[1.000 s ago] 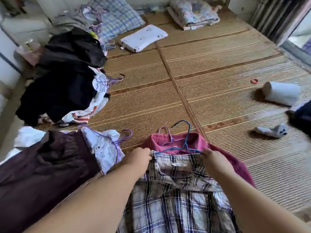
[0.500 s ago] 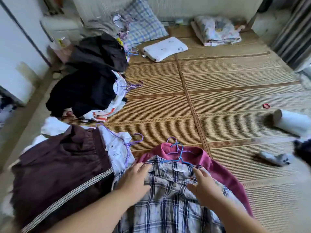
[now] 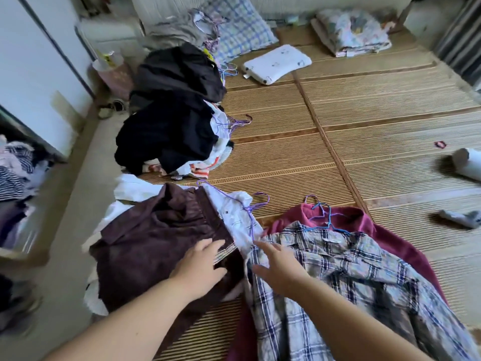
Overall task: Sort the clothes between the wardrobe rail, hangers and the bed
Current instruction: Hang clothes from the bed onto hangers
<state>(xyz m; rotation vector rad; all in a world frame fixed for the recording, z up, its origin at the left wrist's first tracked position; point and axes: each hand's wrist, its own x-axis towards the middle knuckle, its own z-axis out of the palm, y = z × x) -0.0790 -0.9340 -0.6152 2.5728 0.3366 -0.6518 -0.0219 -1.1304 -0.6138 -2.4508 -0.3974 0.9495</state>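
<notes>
A plaid shirt [image 3: 351,277] on a blue hanger [image 3: 324,217] lies on a maroon garment [image 3: 398,246] on the bed mat [image 3: 364,152]. Left of it lies a dark brown garment [image 3: 145,243] over a white shirt [image 3: 234,212] on a purple hanger [image 3: 250,207]. My left hand [image 3: 201,267] reaches over the brown garment with fingers spread and relaxed, holding nothing. My right hand [image 3: 279,267] hovers with straight fingers over the plaid shirt's left edge, next to the white shirt. A pile of black clothes [image 3: 171,121] sits further back on the left.
A white pillow [image 3: 277,62], a checked pillow [image 3: 239,27] and a folded floral quilt [image 3: 351,32] lie at the far end. A white roll [image 3: 467,164], a red hair tie [image 3: 440,144] and a grey sock [image 3: 460,217] lie right. Clothes [image 3: 15,162] fill the wardrobe, left.
Both hands have let go of the plaid shirt's collar and moved left toward the brown garment and white shirt. The view has swung left.
</notes>
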